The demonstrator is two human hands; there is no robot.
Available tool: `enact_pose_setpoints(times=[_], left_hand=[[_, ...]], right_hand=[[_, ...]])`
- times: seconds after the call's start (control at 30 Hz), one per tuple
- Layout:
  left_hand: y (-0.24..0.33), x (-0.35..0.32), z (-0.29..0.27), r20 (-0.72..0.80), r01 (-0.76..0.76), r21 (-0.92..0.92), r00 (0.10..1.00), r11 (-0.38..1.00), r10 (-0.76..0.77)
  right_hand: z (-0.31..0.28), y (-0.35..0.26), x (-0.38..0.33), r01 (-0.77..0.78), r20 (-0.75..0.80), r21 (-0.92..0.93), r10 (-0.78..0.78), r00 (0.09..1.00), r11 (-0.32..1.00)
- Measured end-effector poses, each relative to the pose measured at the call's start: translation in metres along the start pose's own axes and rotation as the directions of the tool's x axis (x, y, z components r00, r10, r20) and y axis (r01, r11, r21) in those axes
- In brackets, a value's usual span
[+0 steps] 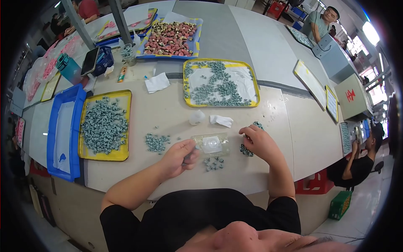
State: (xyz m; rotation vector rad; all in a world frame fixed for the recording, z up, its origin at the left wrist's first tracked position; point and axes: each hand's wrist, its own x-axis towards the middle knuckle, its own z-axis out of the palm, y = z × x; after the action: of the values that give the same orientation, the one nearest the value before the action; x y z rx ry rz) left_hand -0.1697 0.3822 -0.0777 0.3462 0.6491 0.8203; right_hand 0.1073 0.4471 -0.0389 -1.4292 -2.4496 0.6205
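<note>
My left hand (180, 158) is closed in a pinch at the left edge of a clear, yellowish plate (224, 140) with a white square (212, 144) on it. Whatever it pinches is too small and hidden to name. Fingers bent downward, my right hand (261, 143) rests over a small pile of grey-green pieces (247, 150); its fingertips are partly hidden. Just below the plate lies a loose group of the same pieces (214, 164). Another small heap (156, 143) sits left of my left hand.
Left stand a yellow tray (126, 145) heaped with pieces and a blue bin (75, 161). Beyond the plate are a white cup (196, 117), crumpled tissue (221, 121) and another yellow tray (257, 94). A blue tray (197, 46) of reddish pieces lies farther back. Other people sit around the table.
</note>
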Motion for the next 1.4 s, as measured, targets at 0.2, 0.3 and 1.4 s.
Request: enact_pose_setpoints(times=[0.2, 0.3, 1.4], left_hand=[[-0.002, -0.004, -0.001, -0.039, -0.037, -0.05, 0.999, 0.998, 0.035], [-0.005, -0.002, -0.007, -0.052, -0.047, -0.059, 0.998, 0.997, 0.044], [-0.029, 0.105, -0.055, -0.104, 0.054, 0.023, 0.993, 0.998, -0.051]], right_hand=[[-0.002, -0.006, -0.002, 0.088, -0.117, 0.15, -0.071, 0.991, 0.985], [0.01, -0.002, 0.0, 0.124, -0.134, 0.163, -0.103, 0.986, 0.979], [0.114, 0.063, 0.051, 0.189, -0.286, 0.177, -0.134, 0.949, 0.966]])
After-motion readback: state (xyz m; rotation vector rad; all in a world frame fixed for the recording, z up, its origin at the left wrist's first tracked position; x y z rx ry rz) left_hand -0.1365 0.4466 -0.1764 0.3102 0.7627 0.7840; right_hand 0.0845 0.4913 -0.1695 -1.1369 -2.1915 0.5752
